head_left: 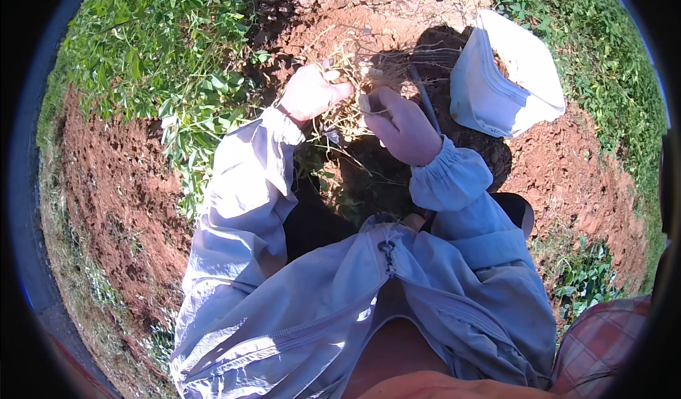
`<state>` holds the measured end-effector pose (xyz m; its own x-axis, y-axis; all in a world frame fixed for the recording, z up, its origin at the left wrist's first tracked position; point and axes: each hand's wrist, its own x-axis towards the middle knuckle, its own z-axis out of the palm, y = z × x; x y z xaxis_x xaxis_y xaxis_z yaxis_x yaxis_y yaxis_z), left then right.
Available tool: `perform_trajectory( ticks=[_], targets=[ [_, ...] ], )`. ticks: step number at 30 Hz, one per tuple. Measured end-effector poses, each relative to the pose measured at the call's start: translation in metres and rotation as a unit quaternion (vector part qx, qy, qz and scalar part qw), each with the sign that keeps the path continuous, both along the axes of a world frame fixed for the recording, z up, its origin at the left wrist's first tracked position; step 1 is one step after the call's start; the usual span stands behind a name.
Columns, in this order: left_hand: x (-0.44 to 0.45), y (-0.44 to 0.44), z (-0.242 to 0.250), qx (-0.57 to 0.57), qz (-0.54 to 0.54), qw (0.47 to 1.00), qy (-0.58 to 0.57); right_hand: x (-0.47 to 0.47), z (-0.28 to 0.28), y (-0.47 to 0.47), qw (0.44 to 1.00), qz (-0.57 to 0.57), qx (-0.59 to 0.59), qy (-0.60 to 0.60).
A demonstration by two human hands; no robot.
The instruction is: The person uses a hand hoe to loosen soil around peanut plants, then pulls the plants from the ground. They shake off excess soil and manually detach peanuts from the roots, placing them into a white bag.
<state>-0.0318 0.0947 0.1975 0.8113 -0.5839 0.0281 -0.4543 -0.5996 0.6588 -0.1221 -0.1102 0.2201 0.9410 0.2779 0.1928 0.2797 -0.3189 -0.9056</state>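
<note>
My left hand (314, 93) grips the roots and stems of an uprooted peanut plant (348, 117), its leafy tops hanging to the left. Pale peanut pods cling among the tangled roots. At the right side of the roots, my right hand (401, 125) has its thumb and fingers at a peanut pod (364, 102); whether they are closed on it is unclear. To the right of my right hand, a white plastic bucket (463, 88) leans on the soil with some light brown contents partly visible inside.
Reddish soil (558, 170) surrounds the work spot. Green leafy plants (159, 42) grow at the upper left, with more greenery (601, 53) along the right. A thin dark rod (424, 98) lies beside the bucket. Checked cloth (601, 346) shows at the lower right.
</note>
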Motion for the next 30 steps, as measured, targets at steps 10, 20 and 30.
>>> perform_trajectory(
  ticks=[10, 20, 30],
  targets=[
    [-0.015, -0.020, 0.034, -0.021, 0.156, 0.976, 0.153, 0.018, -0.008, 0.000, 0.977, -0.058, -0.200, -0.040],
    [-0.015, -0.024, 0.037, -0.018, 0.173, 0.978, 0.111, 0.026, -0.037, 0.006, 0.983, -0.136, -0.120, -0.027],
    [-0.011, -0.029, 0.015, -0.023, 0.141, 0.982, 0.123, -0.009, -0.010, -0.005, 0.974, -0.011, 0.142, 0.173]
  ],
)
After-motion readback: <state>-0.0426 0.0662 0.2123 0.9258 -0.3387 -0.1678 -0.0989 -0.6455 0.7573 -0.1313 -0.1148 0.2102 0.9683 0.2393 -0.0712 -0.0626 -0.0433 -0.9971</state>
